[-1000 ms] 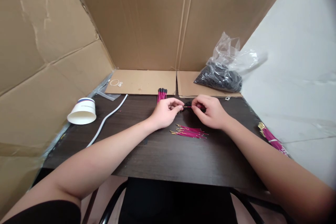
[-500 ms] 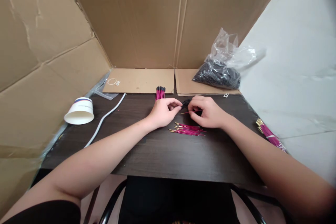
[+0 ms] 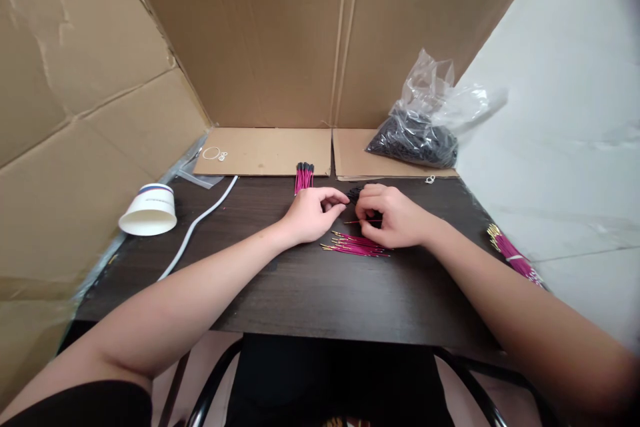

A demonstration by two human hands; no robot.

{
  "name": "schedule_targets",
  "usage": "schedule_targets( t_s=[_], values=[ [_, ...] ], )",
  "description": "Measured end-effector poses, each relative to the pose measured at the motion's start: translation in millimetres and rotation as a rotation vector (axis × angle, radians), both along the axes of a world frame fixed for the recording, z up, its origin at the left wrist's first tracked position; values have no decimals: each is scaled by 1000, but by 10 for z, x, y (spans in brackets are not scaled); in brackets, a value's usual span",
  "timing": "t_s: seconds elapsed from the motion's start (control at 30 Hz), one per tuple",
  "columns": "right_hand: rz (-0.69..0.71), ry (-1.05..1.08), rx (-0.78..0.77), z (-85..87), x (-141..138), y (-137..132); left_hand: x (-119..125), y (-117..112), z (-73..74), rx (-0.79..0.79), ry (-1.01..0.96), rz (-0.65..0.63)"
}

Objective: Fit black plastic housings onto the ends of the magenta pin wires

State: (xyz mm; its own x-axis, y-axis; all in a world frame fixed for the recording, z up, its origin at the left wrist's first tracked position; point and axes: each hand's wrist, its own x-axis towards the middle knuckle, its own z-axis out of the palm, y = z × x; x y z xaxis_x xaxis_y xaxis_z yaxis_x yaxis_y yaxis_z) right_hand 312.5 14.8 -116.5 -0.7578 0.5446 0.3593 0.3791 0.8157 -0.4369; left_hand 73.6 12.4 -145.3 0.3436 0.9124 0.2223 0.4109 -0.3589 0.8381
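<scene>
My left hand rests on the dark table, fingers curled in a pinch; what it holds is too small to make out. My right hand is closed on a single pink wire with a gold tip that points left toward my left hand. A small heap of black pieces lies just behind the fingertips. A loose pile of pink wires with gold tips lies on the table just in front of both hands.
A bundle of pink wires with black ends lies behind my left hand. A clear bag of black parts sits at back right. Another pink wire bundle lies at the right edge. A tipped paper cup and white cable lie left. Cardboard walls surround.
My right hand has drawn the single pink wire down and away from my left hand's fingers, toward the table. My left hand has stayed almost still.
</scene>
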Motion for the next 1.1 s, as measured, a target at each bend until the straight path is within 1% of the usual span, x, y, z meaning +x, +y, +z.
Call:
schedule_targets(
  t_s=[0.2, 0.3, 0.37, 0.43, 0.57, 0.63, 0.67, 0.77, 0.93, 1.0, 1.1],
  values=[
    [27, 4, -37, 1, 3, -3, -2, 6, -15, -11, -13, -29],
    [50, -8, -31, 9, -10, -14, -6, 9, -24, 1, 5, -39],
    [41, -17, -23, 17, -3, -14, -8, 9, -22, 9, 22, -39],
    [-11, -27, -6, 21, 28, 3, -9, 7, -15, 13, 31, -34],
    [-222, -32, 76, -4, 139, 86, -6, -4, 0, -7, 12, -15],
    [-281, -20, 104, -16, 183, 122, -1, -10, 3, -22, -4, -7],
    [-286, -21, 103, -16, 193, 130, 1, -12, 4, -26, -12, -4],
    [-225, -57, 53, 21, 172, 98, 3, -18, 6, -23, -24, -1],
    [-27, -127, -79, 137, 56, -54, -7, -13, 13, 12, 39, -16],
    [7, -156, -106, 158, 28, -94, -10, -10, 17, 15, 52, -23],
    [15, -219, -107, 156, 16, -111, -8, -13, 21, 14, 48, -22]
  ],
)
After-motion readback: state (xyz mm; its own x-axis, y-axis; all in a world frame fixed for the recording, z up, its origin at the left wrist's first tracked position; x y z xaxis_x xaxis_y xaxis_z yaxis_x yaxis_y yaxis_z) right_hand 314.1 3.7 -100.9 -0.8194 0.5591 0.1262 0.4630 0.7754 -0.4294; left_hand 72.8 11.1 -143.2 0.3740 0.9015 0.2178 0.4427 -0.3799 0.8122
